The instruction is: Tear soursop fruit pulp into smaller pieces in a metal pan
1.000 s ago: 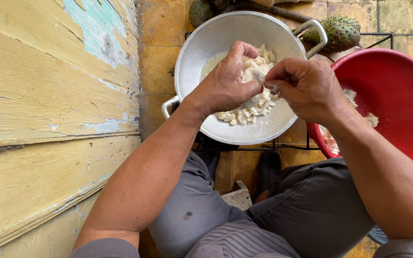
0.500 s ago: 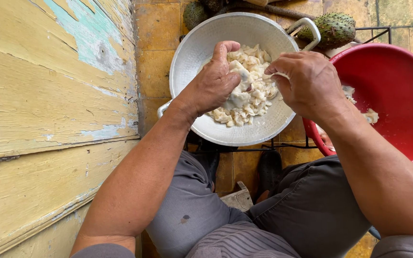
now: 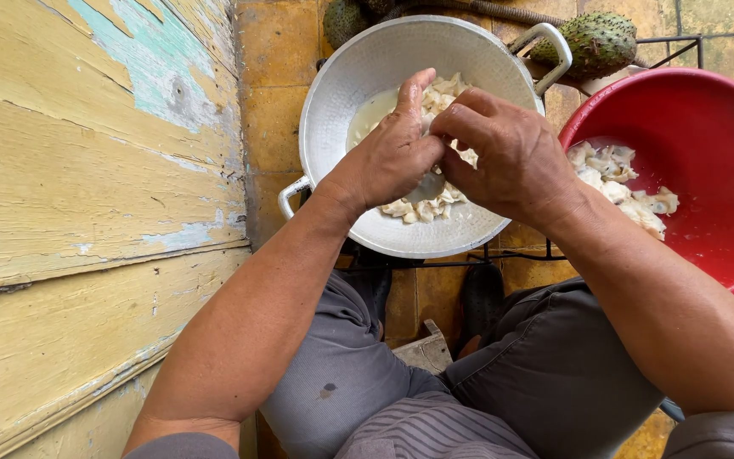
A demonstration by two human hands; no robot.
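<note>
White pulp piece (image 3: 429, 185) btwn 2 hands: left hand (image 3: 392, 157), right hand (image 3: 503, 157); 1 metal bowl (image 3: 341, 93).

The silver bowl (image 3: 358, 93) is hammered metal with a dull sheen, and the white fruit pulp (image 3: 435, 204) in it looks wet and soft. To the right, the red basin (image 3: 707, 127) is smooth, glossy plastic. On the left, the yellow boards (image 3: 87, 212) are rough wood (paint peeling to blue-green patches). The far green fruit (image 3: 601, 38) has spiky, matt skin. The grey trousers (image 3: 545, 374) are matt cloth.
</note>
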